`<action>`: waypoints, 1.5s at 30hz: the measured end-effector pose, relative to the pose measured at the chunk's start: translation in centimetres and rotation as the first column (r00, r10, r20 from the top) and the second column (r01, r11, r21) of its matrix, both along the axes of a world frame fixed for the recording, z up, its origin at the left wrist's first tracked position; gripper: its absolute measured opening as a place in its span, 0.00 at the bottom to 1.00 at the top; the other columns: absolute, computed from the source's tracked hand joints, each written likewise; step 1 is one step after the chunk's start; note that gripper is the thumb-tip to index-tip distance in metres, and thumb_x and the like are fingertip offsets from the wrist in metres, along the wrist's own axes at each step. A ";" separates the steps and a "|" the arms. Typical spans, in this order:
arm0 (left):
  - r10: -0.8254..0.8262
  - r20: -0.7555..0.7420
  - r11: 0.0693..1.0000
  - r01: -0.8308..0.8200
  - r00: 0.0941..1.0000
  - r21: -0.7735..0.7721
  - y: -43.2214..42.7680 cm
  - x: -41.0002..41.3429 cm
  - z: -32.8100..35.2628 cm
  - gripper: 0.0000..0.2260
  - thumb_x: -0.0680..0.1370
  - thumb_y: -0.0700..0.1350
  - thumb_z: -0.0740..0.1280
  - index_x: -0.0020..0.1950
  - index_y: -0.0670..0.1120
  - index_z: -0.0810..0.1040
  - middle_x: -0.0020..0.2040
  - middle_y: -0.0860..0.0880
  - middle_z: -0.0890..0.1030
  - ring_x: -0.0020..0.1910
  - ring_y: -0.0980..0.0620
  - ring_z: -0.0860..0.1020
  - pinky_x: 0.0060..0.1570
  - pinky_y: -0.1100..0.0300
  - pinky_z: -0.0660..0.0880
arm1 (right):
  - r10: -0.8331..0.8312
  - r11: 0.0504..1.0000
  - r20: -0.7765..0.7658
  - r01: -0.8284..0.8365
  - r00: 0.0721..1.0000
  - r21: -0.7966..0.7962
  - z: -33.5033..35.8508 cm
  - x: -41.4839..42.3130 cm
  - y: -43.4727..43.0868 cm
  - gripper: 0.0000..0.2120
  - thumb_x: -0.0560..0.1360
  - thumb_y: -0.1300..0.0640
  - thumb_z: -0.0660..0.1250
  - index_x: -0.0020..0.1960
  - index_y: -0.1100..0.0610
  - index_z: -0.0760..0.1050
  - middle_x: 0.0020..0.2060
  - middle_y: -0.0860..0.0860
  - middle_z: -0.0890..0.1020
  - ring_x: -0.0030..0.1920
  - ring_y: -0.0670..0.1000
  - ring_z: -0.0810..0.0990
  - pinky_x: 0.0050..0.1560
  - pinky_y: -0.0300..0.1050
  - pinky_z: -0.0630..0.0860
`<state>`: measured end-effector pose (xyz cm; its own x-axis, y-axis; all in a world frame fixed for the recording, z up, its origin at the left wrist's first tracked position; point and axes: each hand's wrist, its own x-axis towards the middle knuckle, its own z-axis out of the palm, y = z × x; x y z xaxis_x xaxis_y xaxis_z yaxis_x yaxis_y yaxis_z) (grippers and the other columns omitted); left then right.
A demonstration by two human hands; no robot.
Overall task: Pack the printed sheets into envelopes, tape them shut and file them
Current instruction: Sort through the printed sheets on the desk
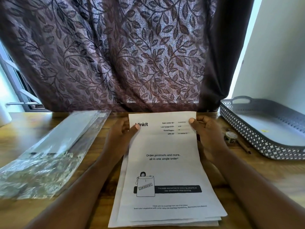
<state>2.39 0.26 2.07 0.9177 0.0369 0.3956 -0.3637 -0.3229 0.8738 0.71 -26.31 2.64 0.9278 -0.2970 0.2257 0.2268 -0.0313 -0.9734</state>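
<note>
A stack of printed sheets (pixel 166 169) lies in the middle of the wooden table (pixel 105 180), its top page a cover sheet with black text and a drawing. My left hand (pixel 123 131) grips the stack's far left corner, thumb on top. My right hand (pixel 206 129) grips the far right corner the same way, and the far end is lifted off the table. A clear plastic pack of white envelopes (pixel 56 146) lies to the left. A small roll of tape (pixel 230 137) sits to the right of my right hand.
A grey perforated tray (pixel 257 138) with a handle stands at the right, by a white wall. A pencil (pixel 244 146) lies beside the tape. A dark leaf-patterned curtain (pixel 132 55) hangs behind the table's far edge. A white object (pixel 4 118) sits at the far left.
</note>
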 end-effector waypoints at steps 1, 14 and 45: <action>-0.049 -0.037 0.999 0.048 0.998 -0.012 0.1 -0.1 -0.2 0.06 0.79 0.45 0.71 0.55 0.52 0.81 0.48 0.58 0.87 0.46 0.59 0.85 0.51 0.55 0.82 | -0.005 0.999 0.005 0.005 1.000 0.039 0.1 0.0 0.1 0.08 0.80 0.58 0.69 0.56 0.60 0.81 0.49 0.55 0.88 0.50 0.58 0.87 0.54 0.62 0.83; -0.275 -0.084 0.911 0.231 0.958 -0.343 1.3 0.6 -0.6 0.05 0.80 0.34 0.64 0.54 0.40 0.78 0.46 0.38 0.82 0.45 0.37 0.81 0.42 0.46 0.81 | 0.210 0.974 -0.084 -0.202 0.974 0.099 0.6 -0.5 -0.4 0.06 0.79 0.66 0.65 0.52 0.62 0.81 0.46 0.58 0.87 0.45 0.59 0.86 0.45 0.53 0.83; -0.050 0.500 0.934 -0.136 0.865 0.329 -1.3 -2.4 1.3 0.04 0.78 0.43 0.72 0.50 0.46 0.86 0.45 0.61 0.82 0.45 0.68 0.78 0.46 0.77 0.70 | 0.103 0.363 0.377 0.318 0.921 -0.876 0.6 -2.2 4.9 0.13 0.80 0.46 0.60 0.55 0.47 0.81 0.49 0.44 0.87 0.51 0.49 0.84 0.76 0.68 0.50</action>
<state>0.03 -1.02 3.38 0.5972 -0.1510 0.7877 -0.6928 -0.5920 0.4118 -1.46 -21.41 3.28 0.7085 0.1965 0.6778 0.4193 -0.8898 -0.1804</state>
